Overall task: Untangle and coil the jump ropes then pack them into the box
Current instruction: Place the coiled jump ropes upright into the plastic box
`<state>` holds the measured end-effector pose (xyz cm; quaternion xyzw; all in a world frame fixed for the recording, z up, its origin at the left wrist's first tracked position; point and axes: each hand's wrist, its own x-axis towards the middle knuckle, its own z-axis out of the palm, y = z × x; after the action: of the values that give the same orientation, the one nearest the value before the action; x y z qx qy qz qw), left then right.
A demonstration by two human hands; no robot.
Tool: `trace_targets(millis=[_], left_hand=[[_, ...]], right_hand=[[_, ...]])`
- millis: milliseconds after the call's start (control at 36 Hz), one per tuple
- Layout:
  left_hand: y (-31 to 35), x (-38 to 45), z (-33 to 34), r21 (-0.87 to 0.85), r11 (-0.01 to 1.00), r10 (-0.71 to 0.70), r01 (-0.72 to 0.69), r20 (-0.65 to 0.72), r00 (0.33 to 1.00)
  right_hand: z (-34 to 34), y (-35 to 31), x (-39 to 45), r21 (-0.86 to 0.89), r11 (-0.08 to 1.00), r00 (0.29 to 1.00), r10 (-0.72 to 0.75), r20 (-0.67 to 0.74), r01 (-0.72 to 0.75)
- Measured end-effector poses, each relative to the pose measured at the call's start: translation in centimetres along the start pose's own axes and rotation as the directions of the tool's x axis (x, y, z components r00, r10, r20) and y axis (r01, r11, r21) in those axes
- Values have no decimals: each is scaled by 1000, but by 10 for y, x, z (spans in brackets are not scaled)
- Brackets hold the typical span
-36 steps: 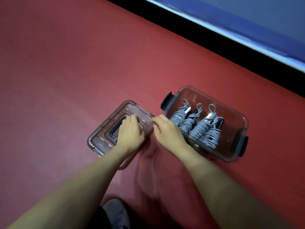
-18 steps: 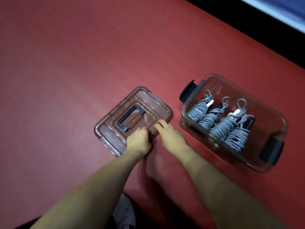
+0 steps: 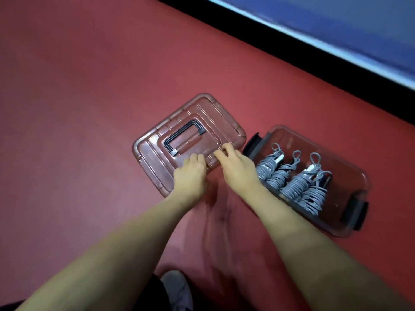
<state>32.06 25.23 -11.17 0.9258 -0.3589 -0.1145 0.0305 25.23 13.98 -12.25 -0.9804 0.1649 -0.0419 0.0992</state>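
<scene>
Both hands — left hand point(image 3: 190, 176), right hand point(image 3: 238, 167) — grip the lid point(image 3: 179, 131) near edge, fingers curled; box point(image 3: 350, 176) with coiled jump ropes point(image 3: 292, 182) just right of them.

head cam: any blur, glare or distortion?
Head view: dim and red-tinted; soft blur on both forearms, motion smear on the floor between them; forearms stretched by the wide angle; faint sheen on the lid; coiled ropes stay readable.

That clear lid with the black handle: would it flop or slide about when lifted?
The lid looks like moulded ribbed plastic, so probably stiff, not floppy. It seems thin and see-through, so likely light. Its smooth surface might slip; both hands, left hand and right hand, grip its near edge.
</scene>
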Motion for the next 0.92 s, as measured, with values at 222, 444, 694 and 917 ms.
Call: trace_targets(millis=[222, 444, 694, 917], left_hand=[[50, 1, -34, 60, 982, 183, -179, -67, 981], [118, 1, -37, 112, 922, 382, -372, -86, 920], [164, 1, -23, 143, 837, 523, -528, 71, 849], [155, -2, -8, 57, 826, 539, -561, 212, 815]], right_hand=[[-54, 30, -30, -126, 982, 989, 130, -75, -139], [-82, 79, -85, -219, 918, 943, 321, -85, -332], [-82, 111, -137, -160, 900, 914, 394, -102, -406], [-60, 103, -148, 19, 887, 879, 454, 148, -461]])
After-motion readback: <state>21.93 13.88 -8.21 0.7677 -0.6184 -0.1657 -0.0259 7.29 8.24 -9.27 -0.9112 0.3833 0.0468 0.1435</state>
